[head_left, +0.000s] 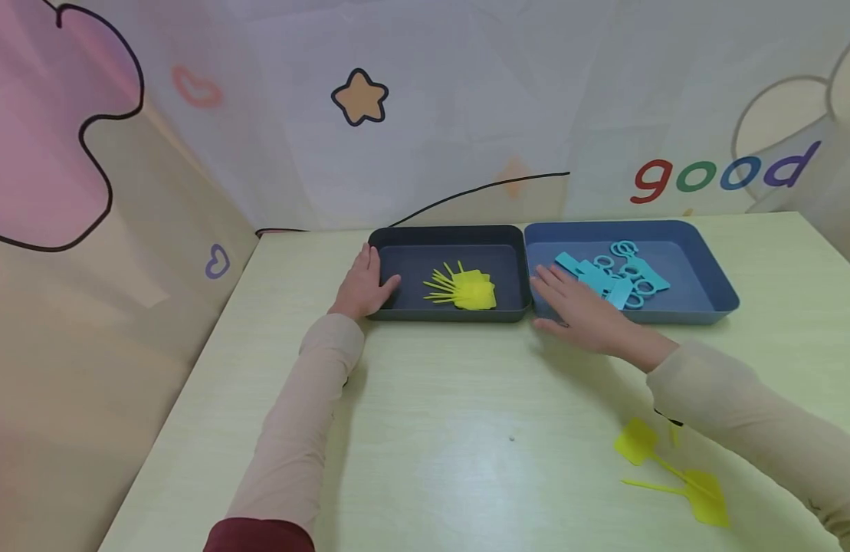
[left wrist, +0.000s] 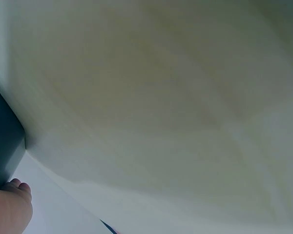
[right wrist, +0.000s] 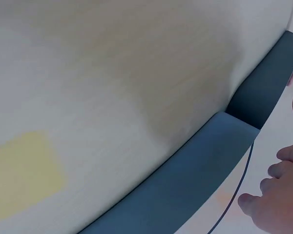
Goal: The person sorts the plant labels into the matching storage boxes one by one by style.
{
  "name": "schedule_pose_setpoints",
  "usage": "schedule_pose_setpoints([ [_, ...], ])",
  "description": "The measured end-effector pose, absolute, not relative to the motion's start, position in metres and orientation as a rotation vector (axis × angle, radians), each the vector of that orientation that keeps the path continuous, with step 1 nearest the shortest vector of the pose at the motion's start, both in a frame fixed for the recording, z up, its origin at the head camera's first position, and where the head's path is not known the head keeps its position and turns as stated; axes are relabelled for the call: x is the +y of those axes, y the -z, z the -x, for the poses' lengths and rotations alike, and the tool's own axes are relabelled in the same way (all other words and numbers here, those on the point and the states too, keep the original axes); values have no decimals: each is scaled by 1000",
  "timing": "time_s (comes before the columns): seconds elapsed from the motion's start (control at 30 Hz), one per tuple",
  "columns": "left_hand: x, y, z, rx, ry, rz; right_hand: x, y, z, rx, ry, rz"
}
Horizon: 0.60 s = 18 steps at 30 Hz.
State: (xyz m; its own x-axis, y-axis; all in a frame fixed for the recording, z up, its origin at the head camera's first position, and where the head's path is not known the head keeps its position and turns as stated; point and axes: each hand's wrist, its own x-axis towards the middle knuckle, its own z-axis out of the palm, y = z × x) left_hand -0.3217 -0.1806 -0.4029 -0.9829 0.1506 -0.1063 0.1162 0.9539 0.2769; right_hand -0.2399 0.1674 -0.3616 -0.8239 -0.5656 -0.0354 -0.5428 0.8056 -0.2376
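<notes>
My left hand [head_left: 361, 287] lies at the left end of a dark tray [head_left: 431, 315], its fingers straight along the end wall and the thumb over the rim. Inside this tray is a pile of yellow square-headed tags [head_left: 474, 291] with thin stems. My right hand [head_left: 583, 310] is spread flat over the front left corner of a blue tray [head_left: 694, 315], holding nothing. Cyan flat pieces with rings [head_left: 607, 280] lie heaped in the blue tray. In the right wrist view, the fingers [right wrist: 278, 170] appear above the blue tray's wall [right wrist: 200, 165].
Two yellow tags [head_left: 706, 497] lie on the pale tabletop [head_left: 425, 414] near the right forearm, with another yellow bit partly hidden by the sleeve. The trays stand side by side close to a printed backdrop [head_left: 466, 115]. Cloth also hangs on the left.
</notes>
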Motion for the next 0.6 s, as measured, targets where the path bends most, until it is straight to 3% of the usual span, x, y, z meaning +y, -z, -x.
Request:
schedule_pose_setpoints([
  [0.33, -180, 403, 320, 2973, -408, -200, 218, 376, 196, 2907, 289, 981],
  [0.6, -180, 403, 321, 2971, -394, -193, 256, 382, 178, 2826, 458, 856],
])
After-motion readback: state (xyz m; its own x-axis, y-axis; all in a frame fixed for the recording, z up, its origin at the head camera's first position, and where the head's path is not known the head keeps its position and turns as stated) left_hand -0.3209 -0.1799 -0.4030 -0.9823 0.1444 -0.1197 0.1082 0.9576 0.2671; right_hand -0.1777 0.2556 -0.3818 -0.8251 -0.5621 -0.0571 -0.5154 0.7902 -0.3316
